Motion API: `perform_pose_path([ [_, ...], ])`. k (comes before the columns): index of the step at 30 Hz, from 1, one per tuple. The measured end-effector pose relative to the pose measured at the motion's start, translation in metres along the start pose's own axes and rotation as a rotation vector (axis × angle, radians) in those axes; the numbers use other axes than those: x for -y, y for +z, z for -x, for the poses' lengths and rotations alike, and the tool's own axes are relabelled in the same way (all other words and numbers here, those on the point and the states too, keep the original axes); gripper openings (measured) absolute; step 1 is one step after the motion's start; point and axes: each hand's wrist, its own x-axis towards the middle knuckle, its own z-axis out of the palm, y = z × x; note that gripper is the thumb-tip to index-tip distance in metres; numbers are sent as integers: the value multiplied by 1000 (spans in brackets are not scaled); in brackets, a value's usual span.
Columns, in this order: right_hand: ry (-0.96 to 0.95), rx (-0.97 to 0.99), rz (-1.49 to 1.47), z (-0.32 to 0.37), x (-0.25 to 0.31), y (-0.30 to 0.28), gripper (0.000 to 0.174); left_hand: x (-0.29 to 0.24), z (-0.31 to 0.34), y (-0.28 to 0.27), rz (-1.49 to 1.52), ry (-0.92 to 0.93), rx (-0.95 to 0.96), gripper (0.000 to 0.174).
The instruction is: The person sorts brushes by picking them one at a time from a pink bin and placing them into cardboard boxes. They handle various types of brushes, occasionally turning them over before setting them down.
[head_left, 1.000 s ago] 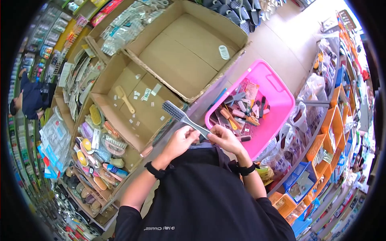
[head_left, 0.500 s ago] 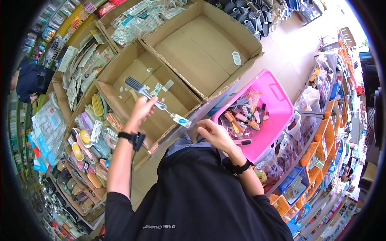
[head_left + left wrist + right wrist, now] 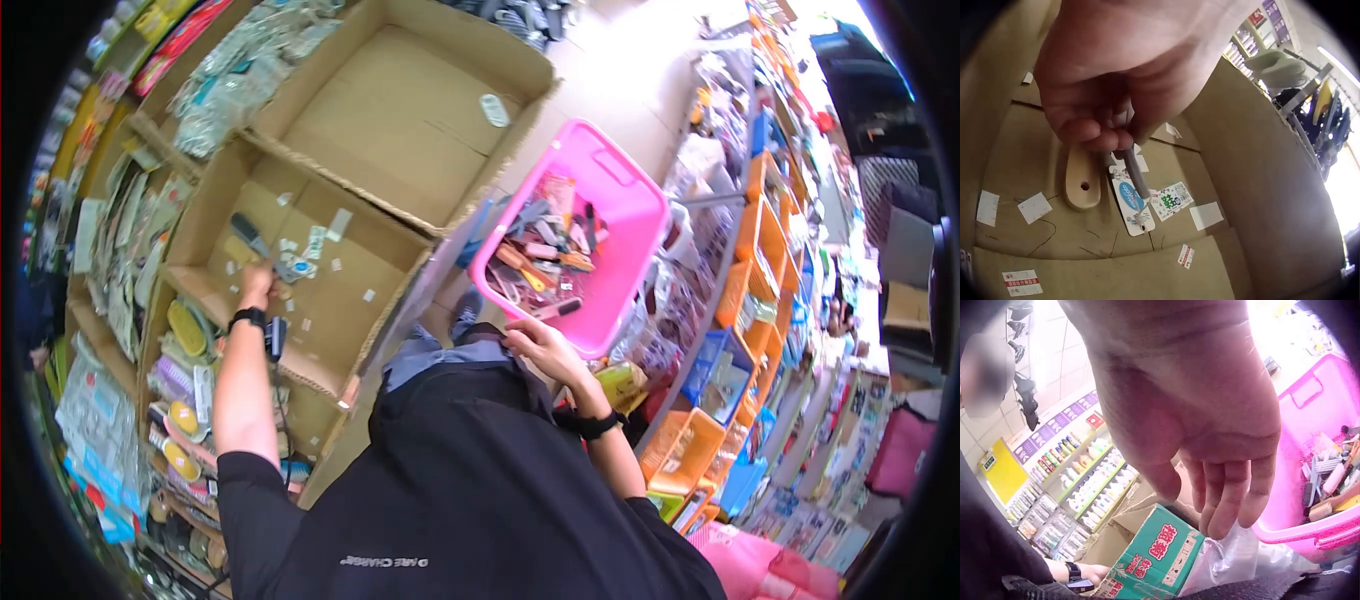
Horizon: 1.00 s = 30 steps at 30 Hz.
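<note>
My left hand (image 3: 258,284) reaches into the smaller cardboard box (image 3: 390,262) and grips a grey hairbrush (image 3: 251,237) by its handle. In the left wrist view, the fingers curl round the handle, whose end (image 3: 1135,177) sticks out below them. A white and blue tag (image 3: 1129,201) hangs at that end, low over the box floor. Beside it lies a wooden-handled brush (image 3: 1082,178), its far part hidden behind the hand. My right hand (image 3: 543,346) hangs in front of the body near the pink bin (image 3: 640,215), fingers loosely bent and holding nothing.
Paper labels (image 3: 1035,208) are scattered over the box floor. A larger cardboard box (image 3: 400,110) adjoins it at the back. Several packed brushes (image 3: 185,420) lie at the left. The pink bin holds mixed brushes and combs, and orange baskets (image 3: 690,450) line the right side.
Both hands were at the grey hairbrush at first. The right hand let go, and the left carried the brush leftward and down into the smaller box. The tag now shows hanging from the handle.
</note>
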Motion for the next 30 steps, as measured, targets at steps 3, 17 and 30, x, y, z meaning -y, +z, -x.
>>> perform_pose_path([
  [3, 68, 46, 15, -7, -28, -18, 34, -18, 22, 0, -134, 47, -11, 30],
  [17, 533, -623, -449, -87, -258, -137, 25, -26, 271, 139, -544, 631, 60, 46],
  [30, 721, -528, 8, -170, -404, -140, 34, -35, 283, 166, -755, 599, -170, 51],
])
